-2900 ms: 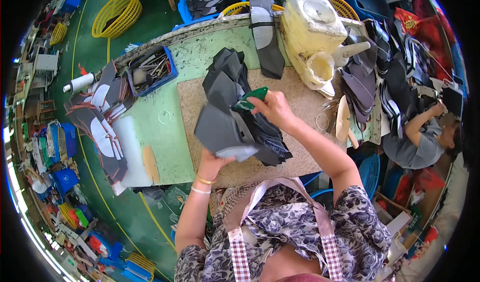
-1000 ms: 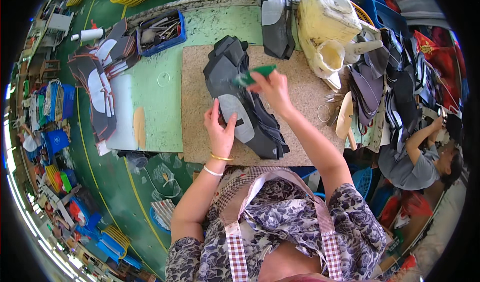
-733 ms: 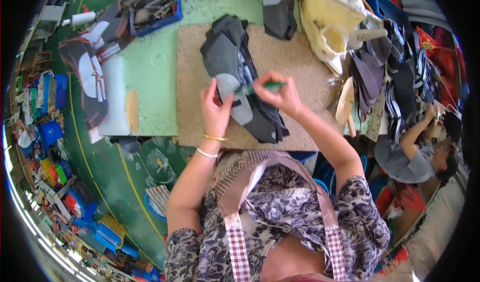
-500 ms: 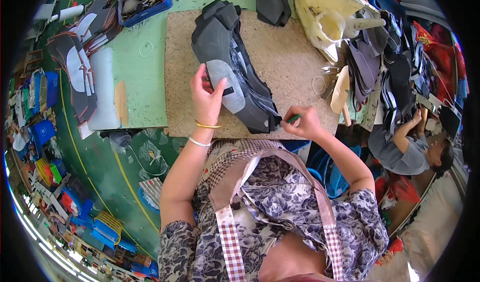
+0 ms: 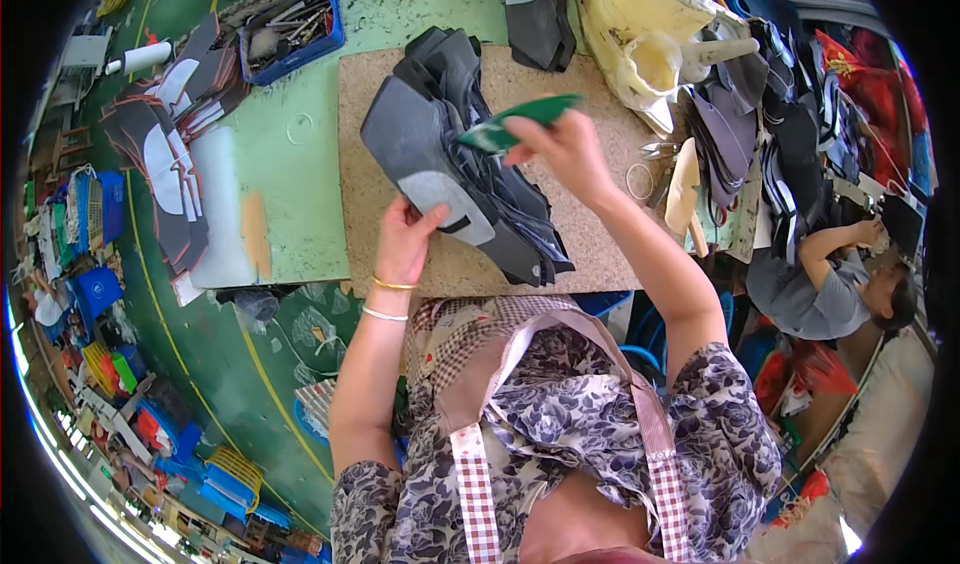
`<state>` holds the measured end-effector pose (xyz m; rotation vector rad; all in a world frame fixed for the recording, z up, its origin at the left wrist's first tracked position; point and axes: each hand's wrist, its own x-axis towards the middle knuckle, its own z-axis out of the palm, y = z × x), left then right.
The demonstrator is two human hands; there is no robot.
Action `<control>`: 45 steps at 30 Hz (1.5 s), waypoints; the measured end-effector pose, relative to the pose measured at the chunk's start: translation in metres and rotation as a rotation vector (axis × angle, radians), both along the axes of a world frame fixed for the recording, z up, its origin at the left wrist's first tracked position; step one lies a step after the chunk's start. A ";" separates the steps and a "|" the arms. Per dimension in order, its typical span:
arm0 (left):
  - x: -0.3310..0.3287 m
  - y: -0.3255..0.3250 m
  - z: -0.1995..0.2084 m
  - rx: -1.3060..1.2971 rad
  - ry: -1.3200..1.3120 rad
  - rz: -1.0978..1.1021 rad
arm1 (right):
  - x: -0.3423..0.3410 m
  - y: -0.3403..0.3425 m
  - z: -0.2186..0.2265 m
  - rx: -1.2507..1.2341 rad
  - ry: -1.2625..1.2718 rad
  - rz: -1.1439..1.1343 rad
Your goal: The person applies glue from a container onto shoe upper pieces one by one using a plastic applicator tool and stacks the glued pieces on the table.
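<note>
Red-edged cut pieces [image 5: 165,169]: fanned out well left of the speckled brown board [image 5: 365,254], dark grey with pale patches.
White sheet [image 5: 213,214]: lay flat between those pieces and the board.
Tan strip [image 5: 255,239]: rested just beside the sheet, left of the board.
Blue tray [image 5: 337,24]: sat off the board's upper left corner, holding tools too small to tell apart.
Left hand [image 5: 404,244]: grasped the dark grey top piece [image 5: 405,129] over the board's left half, thumb on its light grey patch, the other fingers mostly hidden at its edge.
Cut-piece stack [image 5: 510,199]: lay slantwise on the board, partly covered by the top piece.
Second dark bundle [image 5: 545,29]: overlapped the board's upper edge.
Right hand [image 5: 568,152]: clenched round a green scraper [image 5: 540,112], blurred, above the board's middle; whether the scraper touched the stack could not be told.
Yellowed plastic jug [image 5: 640,4]: stood at the board's upper right corner.
Purple-grey pieces [image 5: 722,149]: lay overlapping just right of the board.
Co-worker [image 5: 810,294]: leaned in, grey-sleeved, well right of the board.
</note>
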<state>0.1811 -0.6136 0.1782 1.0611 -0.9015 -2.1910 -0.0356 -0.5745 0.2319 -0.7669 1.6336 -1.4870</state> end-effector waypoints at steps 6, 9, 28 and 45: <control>0.036 0.018 -0.010 -0.030 -0.032 -0.081 | 0.008 -0.024 -0.017 0.096 0.575 0.300; 0.059 0.011 0.008 -0.558 -0.250 -0.295 | 0.011 -0.020 -0.028 0.052 0.509 0.283; -0.266 -0.277 -0.065 -1.157 -0.516 -0.352 | -0.040 0.034 0.014 0.081 0.354 -0.328; 0.000 0.013 0.008 -0.360 -0.400 -0.044 | -0.109 0.025 0.013 0.201 -0.213 -0.156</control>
